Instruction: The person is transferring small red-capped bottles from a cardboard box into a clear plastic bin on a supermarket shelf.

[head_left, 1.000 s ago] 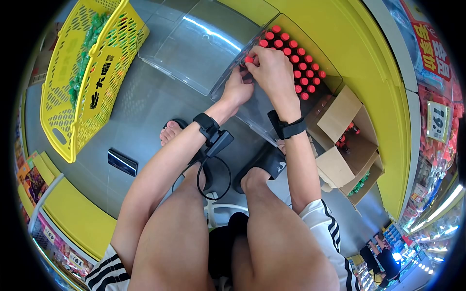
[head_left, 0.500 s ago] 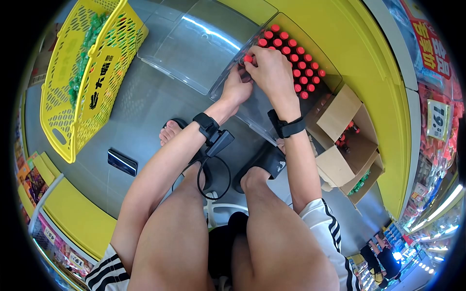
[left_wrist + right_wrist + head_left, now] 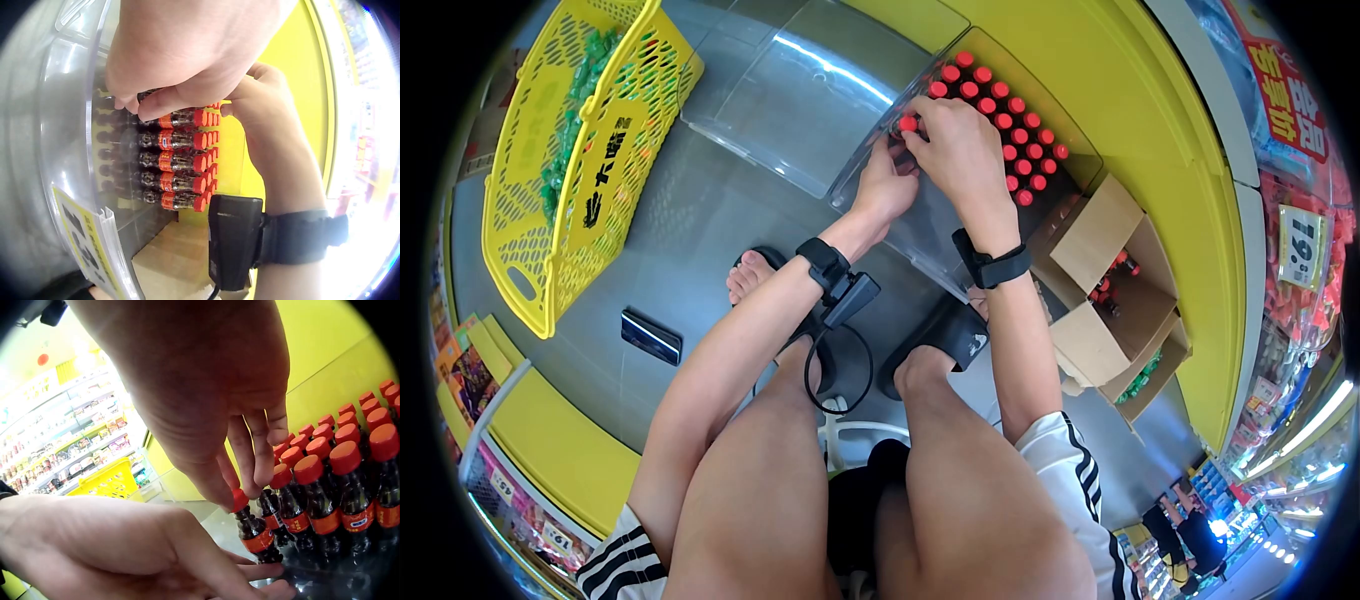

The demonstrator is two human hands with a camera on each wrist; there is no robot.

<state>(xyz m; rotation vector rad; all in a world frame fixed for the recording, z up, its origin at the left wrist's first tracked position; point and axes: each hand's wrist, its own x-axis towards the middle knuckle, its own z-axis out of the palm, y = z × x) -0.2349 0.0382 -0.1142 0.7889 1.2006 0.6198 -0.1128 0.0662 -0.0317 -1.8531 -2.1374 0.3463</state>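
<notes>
By its red cap, my right hand [image 3: 960,145] pinches a small dark bottle [image 3: 257,542] with a red label, standing slightly tilted at the end of a row. My left hand [image 3: 887,188] holds the same bottle low down, its fingers [image 3: 262,571] beside the base; the palm hides part of it in the left wrist view. Both hands reach into a clear plastic bin [image 3: 915,240]. Rows of matching red-capped bottles [image 3: 1022,135] stand upright there, close beside the right hand.
Another clear bin [image 3: 750,120] adjoins on the left. Beyond it stands a yellow basket [image 3: 615,160] of green packets. A phone [image 3: 651,336] lies on the floor. At right, an opened cardboard box [image 3: 1100,235] holds more bottles, beside a yellow shelf base [image 3: 1190,230].
</notes>
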